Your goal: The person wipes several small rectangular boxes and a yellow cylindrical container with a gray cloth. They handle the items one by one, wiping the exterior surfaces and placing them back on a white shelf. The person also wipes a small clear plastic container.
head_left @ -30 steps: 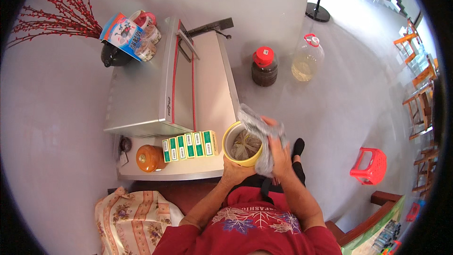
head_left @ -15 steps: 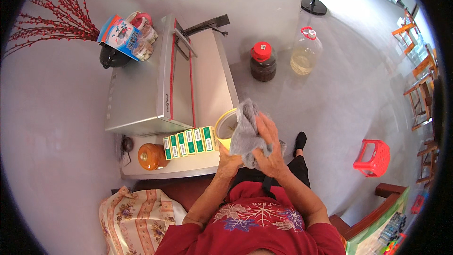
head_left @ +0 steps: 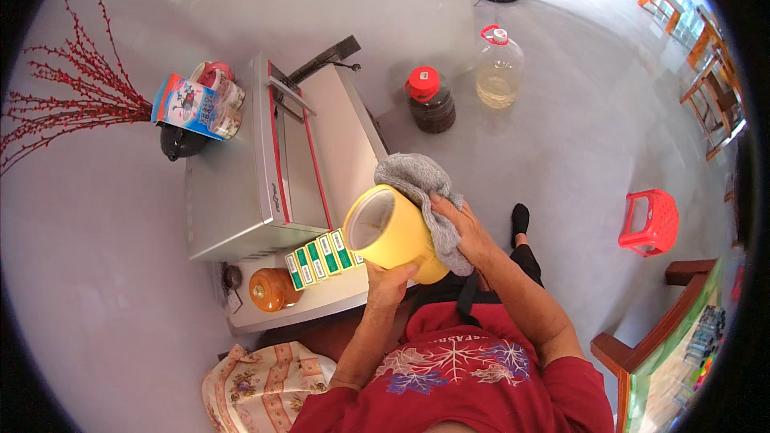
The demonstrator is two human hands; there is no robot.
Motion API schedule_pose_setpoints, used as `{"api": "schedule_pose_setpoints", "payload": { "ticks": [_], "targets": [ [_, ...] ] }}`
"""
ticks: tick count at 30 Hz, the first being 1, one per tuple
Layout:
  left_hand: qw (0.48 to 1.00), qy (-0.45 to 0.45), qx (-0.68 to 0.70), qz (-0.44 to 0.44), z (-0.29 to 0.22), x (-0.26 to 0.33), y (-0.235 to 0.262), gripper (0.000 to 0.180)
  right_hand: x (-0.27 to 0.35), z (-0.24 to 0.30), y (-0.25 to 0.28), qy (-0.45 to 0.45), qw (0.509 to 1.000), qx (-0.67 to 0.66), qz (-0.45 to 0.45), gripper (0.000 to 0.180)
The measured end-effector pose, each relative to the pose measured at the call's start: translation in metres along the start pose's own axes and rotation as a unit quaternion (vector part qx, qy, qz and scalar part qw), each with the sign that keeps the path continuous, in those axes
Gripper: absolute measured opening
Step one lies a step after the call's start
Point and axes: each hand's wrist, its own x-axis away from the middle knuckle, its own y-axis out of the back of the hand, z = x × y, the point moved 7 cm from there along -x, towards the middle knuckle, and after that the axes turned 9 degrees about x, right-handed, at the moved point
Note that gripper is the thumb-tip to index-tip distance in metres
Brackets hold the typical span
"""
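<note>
A yellow canister (head_left: 403, 234) with a pale inside is tilted in front of me, its open mouth turned toward the upper left. My left hand (head_left: 388, 284) grips its lower side, thumb along the wall. On the other side, my right hand (head_left: 467, 231) is closed on a grey cloth (head_left: 415, 178), which lies against the canister's right wall and upper edge. The cloth hides part of the canister and some of my right fingers. Just left of the canister, a row of green and yellow boxes (head_left: 325, 255) stands on the white tabletop (head_left: 337, 292).
An orange lidded jar (head_left: 273, 289) and a large silver cabinet-like appliance (head_left: 233, 168) share the tabletop. On the floor are a red-lidded jar (head_left: 431, 104), a clear jug (head_left: 497, 76) and a red stool (head_left: 650, 223). A wooden-framed piece (head_left: 654, 337) stands at the lower right.
The canister has turned so that its yellow side shows more. The cloth has shifted from in front of it to its right side, with my right hand. My view has also shifted.
</note>
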Motion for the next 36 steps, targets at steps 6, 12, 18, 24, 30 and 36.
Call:
{"api": "schedule_pose_setpoints", "payload": {
  "ticks": [6, 12, 18, 24, 30, 36],
  "targets": [
    [0.994, -0.083, 0.038, -0.057, -0.007, -0.011, 0.006, 0.059, 0.025, -0.029, -0.026, -0.199, 0.933, -0.297, 0.039, 0.049],
    [0.994, -0.093, -0.034, -0.042, -0.008, -0.008, -0.002, 0.065, 0.036, -0.017, -0.038, -0.197, 0.866, -0.459, 0.020, 0.037],
    [0.923, -0.065, -0.373, 0.066, -0.008, 0.006, -0.014, 0.071, 0.018, -0.034, -0.028, -0.313, 0.759, -0.569, 0.041, 0.034],
    [0.928, -0.060, -0.359, 0.081, 0.014, 0.011, 0.007, 0.088, 0.027, -0.072, -0.020, -0.354, 0.833, -0.420, -0.062, 0.026],
    [0.959, -0.107, -0.249, -0.078, -0.003, -0.007, 0.007, 0.077, 0.051, -0.028, -0.020, -0.254, 0.950, -0.173, 0.058, 0.035],
    [0.976, -0.063, -0.206, -0.034, -0.007, -0.008, 0.009, 0.068, 0.050, -0.036, -0.028, -0.192, 0.969, -0.154, 0.021, 0.048]
  ]
}}
